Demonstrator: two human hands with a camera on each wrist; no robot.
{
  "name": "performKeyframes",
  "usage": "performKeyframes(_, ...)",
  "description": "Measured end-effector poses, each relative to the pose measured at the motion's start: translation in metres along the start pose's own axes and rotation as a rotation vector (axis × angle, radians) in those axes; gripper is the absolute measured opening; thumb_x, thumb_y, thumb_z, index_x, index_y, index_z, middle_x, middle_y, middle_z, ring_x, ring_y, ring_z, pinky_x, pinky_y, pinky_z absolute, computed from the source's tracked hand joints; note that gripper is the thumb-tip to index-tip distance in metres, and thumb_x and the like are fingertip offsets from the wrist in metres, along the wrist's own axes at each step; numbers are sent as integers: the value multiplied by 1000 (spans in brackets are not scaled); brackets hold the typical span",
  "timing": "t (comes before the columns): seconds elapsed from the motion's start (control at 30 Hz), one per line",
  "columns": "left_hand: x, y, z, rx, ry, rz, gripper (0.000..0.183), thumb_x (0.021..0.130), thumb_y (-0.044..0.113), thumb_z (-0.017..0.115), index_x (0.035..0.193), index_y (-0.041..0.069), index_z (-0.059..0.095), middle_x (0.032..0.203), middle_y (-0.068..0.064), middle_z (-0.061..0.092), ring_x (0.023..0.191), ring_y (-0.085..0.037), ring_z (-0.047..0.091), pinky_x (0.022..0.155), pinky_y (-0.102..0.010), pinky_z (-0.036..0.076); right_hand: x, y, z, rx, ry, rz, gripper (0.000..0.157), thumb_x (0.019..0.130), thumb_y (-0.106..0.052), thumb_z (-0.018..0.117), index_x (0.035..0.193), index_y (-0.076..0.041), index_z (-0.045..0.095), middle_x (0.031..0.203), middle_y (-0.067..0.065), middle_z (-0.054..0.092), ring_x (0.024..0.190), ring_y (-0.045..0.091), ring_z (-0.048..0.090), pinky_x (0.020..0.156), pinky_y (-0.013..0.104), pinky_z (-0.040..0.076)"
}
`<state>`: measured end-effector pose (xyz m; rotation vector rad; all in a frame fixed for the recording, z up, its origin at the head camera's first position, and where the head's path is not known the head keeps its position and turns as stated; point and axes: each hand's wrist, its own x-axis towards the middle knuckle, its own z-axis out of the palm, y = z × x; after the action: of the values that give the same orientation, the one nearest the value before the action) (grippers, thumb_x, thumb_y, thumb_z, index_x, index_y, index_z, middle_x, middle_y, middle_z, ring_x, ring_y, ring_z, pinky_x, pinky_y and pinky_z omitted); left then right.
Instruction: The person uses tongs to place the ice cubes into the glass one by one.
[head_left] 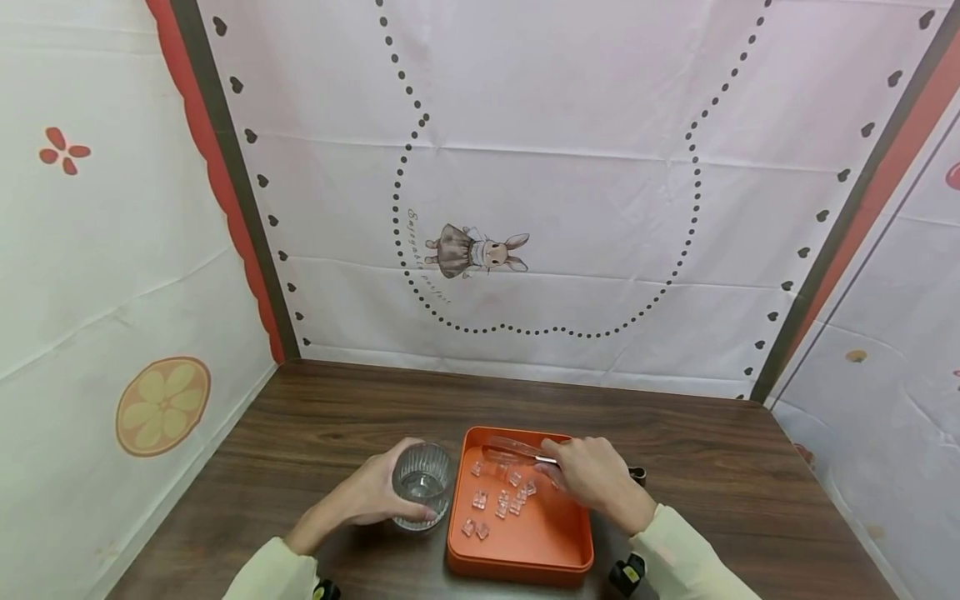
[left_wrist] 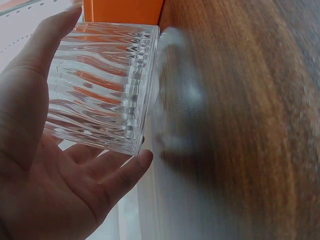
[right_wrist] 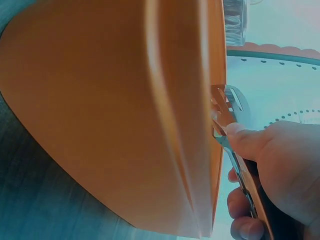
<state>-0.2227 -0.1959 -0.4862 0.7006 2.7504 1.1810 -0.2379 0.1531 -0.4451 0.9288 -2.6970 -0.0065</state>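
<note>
My left hand [head_left: 382, 487] grips a clear ribbed glass [head_left: 423, 483] just left of the orange tray, thumb on the near side and fingers round the far side. In the left wrist view the glass [left_wrist: 100, 85] stays close to the tabletop; whether its base touches is unclear. Over the tray's far right part, my right hand [head_left: 592, 475] holds a pair of tongs [head_left: 513, 448], their clear tips pointing left above the tray. The right wrist view shows the tongs [right_wrist: 240, 175] between thumb and fingers. Several clear cubes [head_left: 503, 500] lie scattered in the tray; nothing is plainly visible between the tips.
The orange tray [head_left: 536, 542] with a raised rim sits on the dark wooden table [head_left: 360, 408]. A dark loop [head_left: 637, 475] shows beyond the right wrist, possibly the tongs' end. White printed cloth [head_left: 562, 208] hangs behind the table and along both sides.
</note>
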Motion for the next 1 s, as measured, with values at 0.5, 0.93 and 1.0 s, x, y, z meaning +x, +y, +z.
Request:
performKeyframes(0.5, 1, 1, -1, 3, -10, -8, 98, 65, 50, 90, 140, 9, 43, 111, -5, 67, 100, -20, 63, 83, -40, 51, -3, 5, -11, 27, 52, 12, 21, 93, -41, 66, 89, -21, 60, 55, -10, 47, 44, 8, 42, 43, 26, 31)
performKeyframes(0.93, 1, 2, 1, 23, 0, 10, 95, 65, 50, 90, 138, 11, 44, 108, -4, 68, 97, -19, 64, 82, -37, 51, -4, 5, -22, 45, 119, -18, 25, 93, -39, 67, 82, -21, 54, 53, -12, 36, 42, 4, 33, 42, 23, 23)
performKeyframes(1.0, 1, 2, 1, 24, 1, 9, 95, 65, 50, 90, 138, 11, 44, 108, -4, 67, 97, -19, 64, 81, -37, 51, -5, 5, -24, 45, 120, -17, 26, 93, -40, 67, 82, -21, 54, 53, -12, 36, 42, 4, 32, 42, 23, 22)
